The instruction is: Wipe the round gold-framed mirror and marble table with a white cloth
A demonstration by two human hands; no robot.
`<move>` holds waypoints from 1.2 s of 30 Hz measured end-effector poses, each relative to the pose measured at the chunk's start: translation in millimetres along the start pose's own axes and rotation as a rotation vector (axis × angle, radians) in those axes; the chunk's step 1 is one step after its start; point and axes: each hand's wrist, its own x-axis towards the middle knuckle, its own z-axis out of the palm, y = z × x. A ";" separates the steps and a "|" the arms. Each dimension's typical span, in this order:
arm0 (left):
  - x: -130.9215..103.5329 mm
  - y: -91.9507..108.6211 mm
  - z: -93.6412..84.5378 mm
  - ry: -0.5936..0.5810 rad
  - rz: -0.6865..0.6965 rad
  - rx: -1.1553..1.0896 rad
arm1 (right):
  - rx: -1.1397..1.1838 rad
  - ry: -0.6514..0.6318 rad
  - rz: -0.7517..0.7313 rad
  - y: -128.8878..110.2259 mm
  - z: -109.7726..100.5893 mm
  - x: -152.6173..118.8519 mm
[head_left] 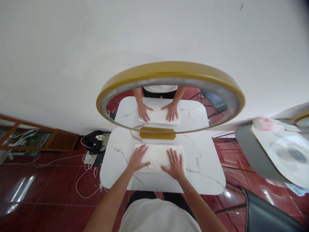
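Observation:
A white folded cloth (pixel 155 158) lies flat, longer from side to side, on the white marble-patterned table (pixel 202 174). My left hand (pixel 138 158) rests on its left end, palm down, fingers spread. On the right end lies my right hand (pixel 175 163), also palm down with its fingers apart. Bare cloth shows between the two hands. Both hands and the cloth are reflected in the gold-framed oval mirror (pixel 169 68) at the back of the table.
The mirror's gold base (pixel 158 133) stands behind the cloth. A black chair (pixel 267 211) is at the lower right, near another white table (pixel 277 145). Left of the table are a black bag (pixel 93 141) and loose cables on the red tiled floor (pixel 55 183).

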 end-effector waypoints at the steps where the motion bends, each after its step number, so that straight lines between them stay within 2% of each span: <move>1: 5.2 -3.5 -0.5 0.001 -0.001 -0.009 | -0.003 -0.005 0.003 0.8 -0.6 6.0; 8: 24.6 -31.8 -8.4 -0.080 0.038 -0.082 | 0.001 -0.028 -0.002 7.6 -2.3 29.0; 11: 25.9 -39.9 -13.3 -0.116 0.058 -0.103 | 0.015 -0.029 -0.017 10.8 -3.1 29.8; 14: 20.0 -40.4 -15.0 -0.100 0.026 -0.111 | 0.033 -0.035 -0.032 13.1 -4.3 29.2; 17: -0.1 -35.2 -11.6 -0.024 -0.079 -0.111 | 0.049 -0.037 -0.045 15.3 -4.9 25.5; 23: -71.1 -25.6 0.7 0.099 -0.291 -0.055 | 0.061 -0.044 -0.097 29.2 -6.3 1.6; 26: -89.0 -18.0 -3.0 0.144 -0.348 -0.042 | 0.054 -0.021 -0.111 31.4 -10.5 -4.1; 29: -75.1 -3.5 -13.5 0.176 -0.342 -0.053 | 0.049 0.032 -0.070 19.4 -15.0 4.7; 32: -35.3 14.3 -20.0 0.167 -0.280 -0.043 | 0.052 0.054 -0.034 -3.1 -13.4 22.1; 36: 15.1 29.5 -9.2 0.124 -0.212 -0.024 | 0.024 0.023 0.025 -27.3 -1.1 36.9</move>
